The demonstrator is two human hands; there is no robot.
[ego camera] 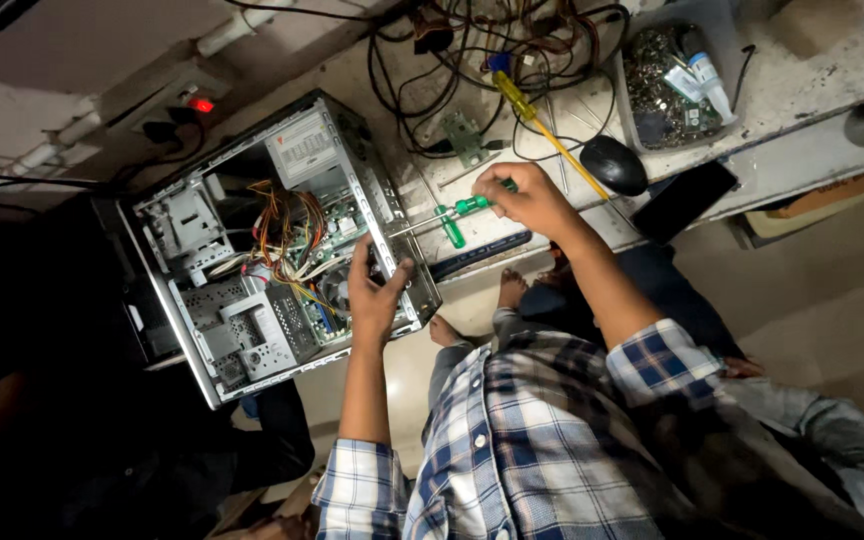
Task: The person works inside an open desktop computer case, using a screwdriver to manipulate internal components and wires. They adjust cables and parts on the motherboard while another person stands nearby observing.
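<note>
An open computer case stands at the left end of the counter, its side panel off. It is a grey metal box; inside show perforated drive bays, a circuit board, and a bundle of orange, yellow and red wires running across the middle. A white rectangular label sits on the metal block in the case's upper corner. Behind the case, on the wall, a small red light glows beside a socket.

To the right on the counter lies a tangle of dark cables, then a clear plastic tub filled with small metal parts and a pair of white tubes. Nearer the edge lie a black phone, a black mouse, a yellow-handled screwdriver and a small green circuit board.

The left hand reaches forward with the arm straight, fingers wrapped over the case's near frame edge. The right hand is raised over the counter's edge, wrist bent, fingers closed on a green-handled screwdriver whose shaft points toward the case. The two hands are apart, each gripping its own thing.
</note>
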